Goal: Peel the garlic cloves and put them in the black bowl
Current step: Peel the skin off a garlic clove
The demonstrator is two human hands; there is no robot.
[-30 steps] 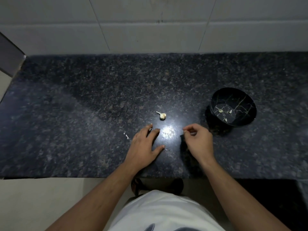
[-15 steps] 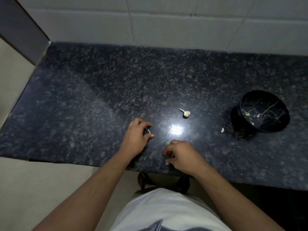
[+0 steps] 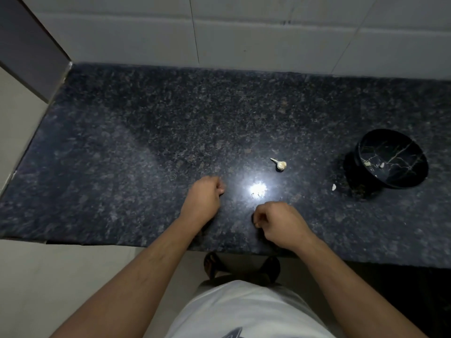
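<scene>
Granite, dark and speckled, is our countertop. Left of its bright glare, our left hand curls, perhaps pinching something tiny; we cannot tell. Nearer us, our right hand curls likewise. The stemmed white garlic piece lies beyond; the black marbled bowl far right holds peeled bits. A loose pale scrap could be missed.
</scene>
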